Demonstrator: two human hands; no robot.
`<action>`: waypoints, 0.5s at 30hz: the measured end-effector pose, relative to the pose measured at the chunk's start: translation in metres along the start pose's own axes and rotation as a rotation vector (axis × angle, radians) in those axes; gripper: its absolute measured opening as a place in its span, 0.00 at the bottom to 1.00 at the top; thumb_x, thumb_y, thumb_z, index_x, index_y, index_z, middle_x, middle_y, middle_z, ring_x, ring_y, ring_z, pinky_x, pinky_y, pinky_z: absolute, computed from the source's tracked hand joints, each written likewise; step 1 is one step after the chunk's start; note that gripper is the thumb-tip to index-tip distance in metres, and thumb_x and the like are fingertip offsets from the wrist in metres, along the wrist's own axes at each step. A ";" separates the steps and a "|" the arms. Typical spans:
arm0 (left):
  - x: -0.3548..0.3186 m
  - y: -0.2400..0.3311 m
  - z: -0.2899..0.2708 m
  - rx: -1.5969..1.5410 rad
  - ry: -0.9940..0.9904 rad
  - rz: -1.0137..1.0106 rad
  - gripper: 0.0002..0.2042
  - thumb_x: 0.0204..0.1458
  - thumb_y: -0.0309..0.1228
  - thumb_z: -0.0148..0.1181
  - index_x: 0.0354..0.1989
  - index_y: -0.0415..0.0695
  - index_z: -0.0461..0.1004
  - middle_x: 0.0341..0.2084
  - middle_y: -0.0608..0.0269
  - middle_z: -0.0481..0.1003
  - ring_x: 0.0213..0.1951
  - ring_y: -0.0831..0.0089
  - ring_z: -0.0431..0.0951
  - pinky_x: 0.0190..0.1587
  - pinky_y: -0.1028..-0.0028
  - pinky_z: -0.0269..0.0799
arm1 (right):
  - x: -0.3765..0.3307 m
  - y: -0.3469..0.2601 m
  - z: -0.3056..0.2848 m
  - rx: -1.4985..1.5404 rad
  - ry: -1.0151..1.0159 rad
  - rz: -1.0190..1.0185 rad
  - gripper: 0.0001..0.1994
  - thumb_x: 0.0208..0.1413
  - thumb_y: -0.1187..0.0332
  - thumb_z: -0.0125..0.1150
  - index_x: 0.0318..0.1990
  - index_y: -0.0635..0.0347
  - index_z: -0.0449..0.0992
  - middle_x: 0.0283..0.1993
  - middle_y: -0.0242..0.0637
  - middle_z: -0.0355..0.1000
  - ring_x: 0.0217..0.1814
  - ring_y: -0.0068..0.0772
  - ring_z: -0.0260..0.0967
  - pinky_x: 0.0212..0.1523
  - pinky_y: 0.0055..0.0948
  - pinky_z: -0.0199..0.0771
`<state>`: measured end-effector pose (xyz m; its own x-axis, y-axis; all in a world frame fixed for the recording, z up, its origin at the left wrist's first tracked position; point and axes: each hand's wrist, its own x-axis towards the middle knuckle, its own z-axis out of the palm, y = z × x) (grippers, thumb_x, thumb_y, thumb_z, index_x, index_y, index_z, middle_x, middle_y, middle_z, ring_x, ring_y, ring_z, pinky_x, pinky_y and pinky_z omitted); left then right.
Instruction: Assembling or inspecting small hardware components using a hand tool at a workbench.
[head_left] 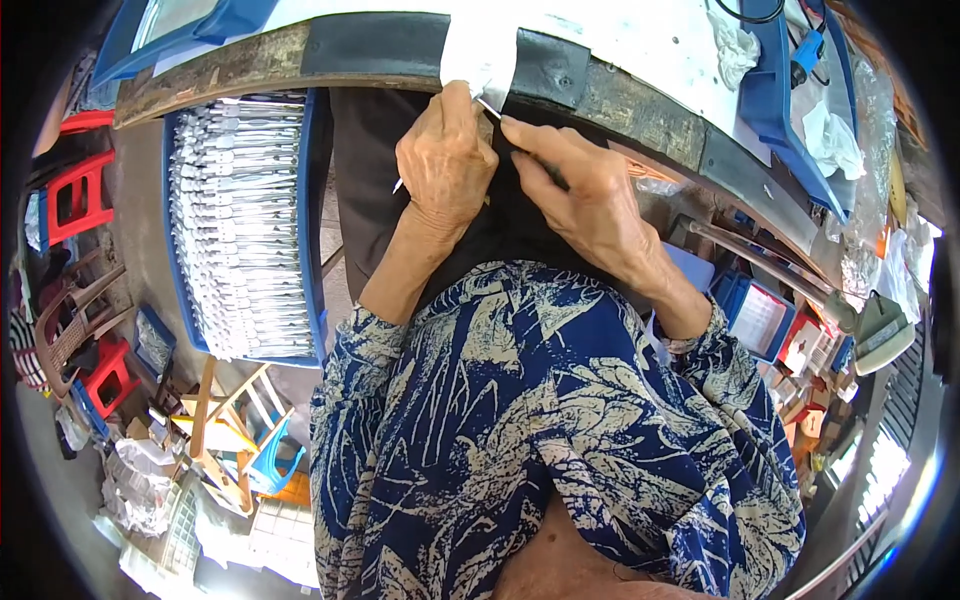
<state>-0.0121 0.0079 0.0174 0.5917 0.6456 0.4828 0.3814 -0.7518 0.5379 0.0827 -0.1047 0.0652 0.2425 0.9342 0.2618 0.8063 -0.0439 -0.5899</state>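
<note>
My left hand (pixel 447 150) is closed at the table's front edge, its fingertips against a white strip (pixel 482 50) draped over that edge. A small pale tip sticks out from the left side of this hand; the rest of what it grips is hidden. My right hand (pixel 590 195) faces it from the right, thumb and fingers pinched together. From that pinch a thin metal rod (pixel 490 108) reaches to the left fingertips. Left of my lap, a blue tray (pixel 314 230) holds rows of slim metal pieces (pixel 240 230) with whitish ends.
Black strips (pixel 375 45) cover parts of the worn wooden table edge (pixel 220 75). On the table's right stands a blue bin (pixel 768 100) near crumpled plastic (pixel 735 55) and a blue-handled tool (pixel 806 55). Red stools (pixel 82 197) and a wooden frame (pixel 215 430) stand on the left floor.
</note>
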 end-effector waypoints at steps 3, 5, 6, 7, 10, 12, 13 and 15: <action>0.000 0.002 0.002 0.009 0.019 -0.003 0.05 0.42 0.19 0.52 0.29 0.38 0.67 0.20 0.53 0.71 0.23 0.57 0.74 0.23 0.68 0.69 | 0.003 -0.004 0.005 0.567 0.104 0.293 0.11 0.50 0.72 0.56 0.41 0.64 0.74 0.21 0.32 0.68 0.17 0.14 0.60 0.14 0.18 0.59; 0.000 0.003 0.003 0.000 0.048 -0.006 0.05 0.41 0.19 0.52 0.29 0.37 0.67 0.20 0.53 0.70 0.23 0.57 0.74 0.23 0.68 0.69 | 0.006 -0.011 -0.008 0.999 -0.029 0.768 0.11 0.49 0.73 0.56 0.41 0.65 0.74 0.21 0.30 0.67 0.15 0.15 0.59 0.12 0.16 0.56; 0.000 0.002 0.003 0.016 0.050 -0.012 0.05 0.41 0.19 0.52 0.29 0.38 0.67 0.20 0.53 0.70 0.23 0.57 0.74 0.23 0.68 0.69 | 0.009 -0.011 -0.010 1.182 -0.035 0.847 0.12 0.49 0.73 0.56 0.42 0.65 0.73 0.21 0.34 0.66 0.14 0.16 0.59 0.10 0.14 0.53; 0.001 0.001 0.004 0.032 0.054 -0.016 0.05 0.40 0.19 0.52 0.28 0.38 0.68 0.20 0.53 0.70 0.23 0.57 0.74 0.24 0.68 0.69 | 0.009 -0.006 -0.008 1.399 -0.066 0.927 0.13 0.50 0.72 0.56 0.44 0.65 0.71 0.21 0.36 0.65 0.13 0.18 0.58 0.09 0.14 0.52; 0.007 0.002 0.002 0.062 0.079 0.015 0.06 0.40 0.19 0.52 0.29 0.38 0.68 0.21 0.52 0.71 0.24 0.56 0.74 0.24 0.68 0.69 | 0.003 0.020 0.009 2.052 -0.187 0.942 0.16 0.53 0.71 0.53 0.50 0.62 0.65 0.23 0.40 0.64 0.13 0.21 0.56 0.08 0.15 0.52; 0.007 -0.003 0.003 0.081 0.045 -0.006 0.05 0.43 0.21 0.52 0.30 0.38 0.69 0.21 0.50 0.72 0.24 0.54 0.74 0.24 0.65 0.69 | 0.005 0.022 0.017 2.250 -0.226 0.845 0.16 0.54 0.70 0.52 0.50 0.63 0.64 0.26 0.40 0.64 0.15 0.21 0.57 0.08 0.15 0.52; 0.007 -0.006 0.002 0.073 0.044 -0.043 0.05 0.44 0.22 0.52 0.30 0.39 0.69 0.20 0.48 0.72 0.23 0.53 0.74 0.25 0.64 0.68 | 0.006 0.022 0.019 2.087 -0.196 0.815 0.17 0.53 0.70 0.53 0.50 0.64 0.64 0.26 0.41 0.64 0.15 0.21 0.57 0.09 0.15 0.53; 0.008 -0.005 0.001 0.019 0.003 -0.071 0.05 0.46 0.23 0.51 0.31 0.38 0.69 0.20 0.44 0.71 0.25 0.49 0.73 0.26 0.61 0.68 | 0.008 0.015 0.016 1.631 -0.085 0.748 0.21 0.48 0.72 0.57 0.51 0.66 0.65 0.27 0.39 0.66 0.18 0.20 0.61 0.12 0.14 0.57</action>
<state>-0.0086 0.0170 0.0183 0.5603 0.6981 0.4457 0.4363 -0.7062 0.5576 0.0879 -0.0924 0.0459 0.2010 0.8979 -0.3917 -0.7538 -0.1136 -0.6472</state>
